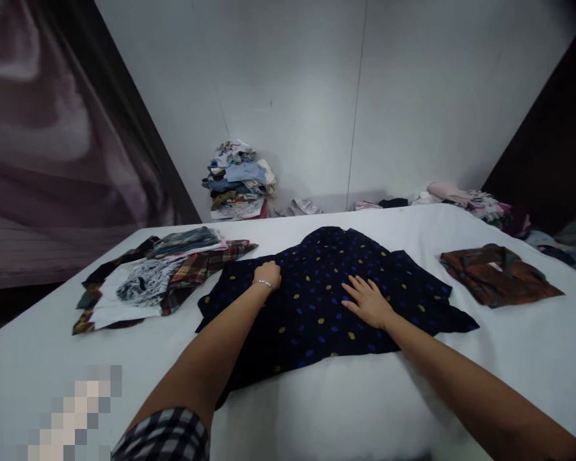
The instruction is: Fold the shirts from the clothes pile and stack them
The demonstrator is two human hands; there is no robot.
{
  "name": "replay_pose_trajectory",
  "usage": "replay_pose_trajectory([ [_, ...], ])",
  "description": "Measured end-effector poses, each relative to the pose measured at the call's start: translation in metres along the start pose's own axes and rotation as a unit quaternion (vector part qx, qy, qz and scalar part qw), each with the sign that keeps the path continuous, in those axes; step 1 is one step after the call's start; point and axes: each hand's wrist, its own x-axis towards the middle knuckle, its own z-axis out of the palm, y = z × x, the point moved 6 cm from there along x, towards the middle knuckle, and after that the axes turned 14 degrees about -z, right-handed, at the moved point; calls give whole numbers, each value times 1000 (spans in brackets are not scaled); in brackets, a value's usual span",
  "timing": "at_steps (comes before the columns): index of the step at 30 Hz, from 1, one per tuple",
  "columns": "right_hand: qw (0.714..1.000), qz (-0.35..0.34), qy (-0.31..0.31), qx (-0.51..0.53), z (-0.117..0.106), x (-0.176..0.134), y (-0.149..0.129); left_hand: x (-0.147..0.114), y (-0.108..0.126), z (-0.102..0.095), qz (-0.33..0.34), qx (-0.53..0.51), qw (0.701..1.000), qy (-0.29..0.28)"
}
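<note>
A dark navy shirt (312, 307) with small blue and yellow spots lies spread on the white-covered table, its collar end pointing away from me. Its sleeves stretch out to both sides. My left hand (267, 275), with a bracelet at the wrist, is on the upper left part of the shirt, fingers curled into the cloth. Flat on the right half rests my right hand (368, 303), its fingers spread. The shirt's lower left edge is partly behind my left forearm.
Left on the white table cover (509, 358) lies a loose pile of clothes (144, 282), plaid and white among them. A folded brown garment (499, 275) sits at the right. Beyond the far edge stand a tall clothes stack (240, 182) and more clothes (475, 200) along the wall.
</note>
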Motion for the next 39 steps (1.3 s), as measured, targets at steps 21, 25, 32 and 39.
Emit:
replay_pose_trajectory([
  [21, 612, 187, 121, 759, -30, 44, -70, -195, 91, -56, 358, -3, 930, 89],
  [25, 591, 261, 178, 742, -27, 49, -78, -222, 80, -28, 390, -85, 916, 31],
  [32, 576, 227, 205, 758, -116, 83, -44, -118, -20, -36, 123, -181, 975, 26],
  [39, 633, 149, 300, 698, -222, 128, 12, -8, -72, -21, 11, -62, 998, 32],
])
